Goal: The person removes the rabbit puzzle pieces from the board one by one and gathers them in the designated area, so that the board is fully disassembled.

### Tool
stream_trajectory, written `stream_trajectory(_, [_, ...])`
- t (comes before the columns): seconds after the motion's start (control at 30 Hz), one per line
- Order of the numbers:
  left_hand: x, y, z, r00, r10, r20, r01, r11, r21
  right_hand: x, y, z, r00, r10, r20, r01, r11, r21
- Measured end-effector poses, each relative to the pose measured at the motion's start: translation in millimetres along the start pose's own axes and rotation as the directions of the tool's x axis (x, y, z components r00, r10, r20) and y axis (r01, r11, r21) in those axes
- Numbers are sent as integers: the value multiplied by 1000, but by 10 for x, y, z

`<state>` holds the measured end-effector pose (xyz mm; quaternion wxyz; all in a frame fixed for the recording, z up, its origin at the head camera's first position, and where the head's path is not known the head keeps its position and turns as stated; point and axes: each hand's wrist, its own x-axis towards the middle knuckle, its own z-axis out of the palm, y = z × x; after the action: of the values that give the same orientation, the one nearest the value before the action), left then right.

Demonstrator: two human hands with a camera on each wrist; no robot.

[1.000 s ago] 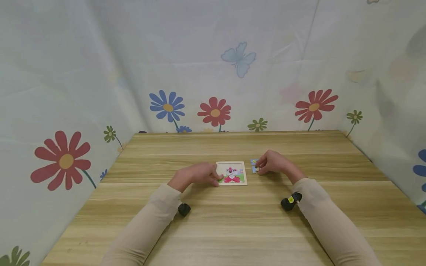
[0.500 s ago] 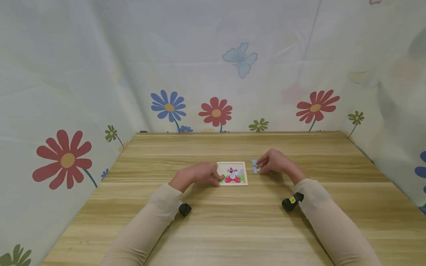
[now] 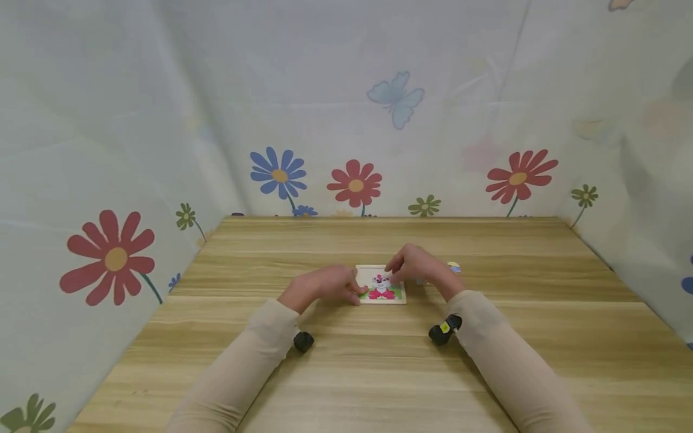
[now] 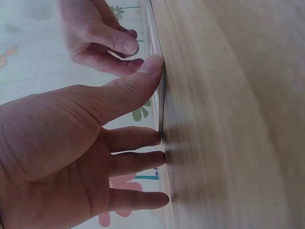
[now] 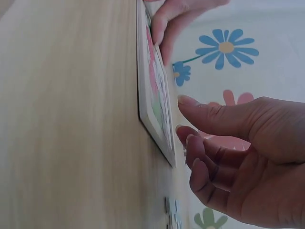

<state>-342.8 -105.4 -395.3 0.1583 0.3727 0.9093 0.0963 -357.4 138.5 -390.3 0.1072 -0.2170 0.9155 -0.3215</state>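
A small picture puzzle in a pale wooden frame [image 3: 384, 302] lies on the table, with a pink-and-white cartoon animal on the pieces inside it. My left hand [image 3: 327, 282] rests at its left end. In the left wrist view the thumb lies at the frame's edge, and the straight fingers [image 4: 136, 163] reach down to the tabletop. My right hand [image 3: 417, 267] is over the frame's right part. From the right wrist, its thumb [image 5: 214, 117] and bent fingers stand apart just above the frame, with nothing showing between them.
Loose puzzle pieces [image 3: 455, 267] lie right of the frame, partly hidden behind my right forearm; their stacked edges [image 5: 172, 214] show low in the right wrist view. A flower-printed cloth [image 3: 325, 120] hangs around the wooden table [image 3: 346, 373].
My right hand has moved left from the loose pieces to over the frame, uncovering a piece farther right. The left hand stays at the frame's left end. The head view has shifted slightly.
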Motion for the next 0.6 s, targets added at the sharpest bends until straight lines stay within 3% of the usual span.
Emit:
stream_trajectory(0.3, [14, 19, -11, 1000, 2, 5, -2, 1000, -27, 101, -95, 129, 1000, 14, 21, -15, 1000, 13])
stream_trajectory(0.6, [2, 8, -7, 1000, 3, 3, -3, 999, -36, 174, -139, 190, 999, 21, 42, -18, 997, -74])
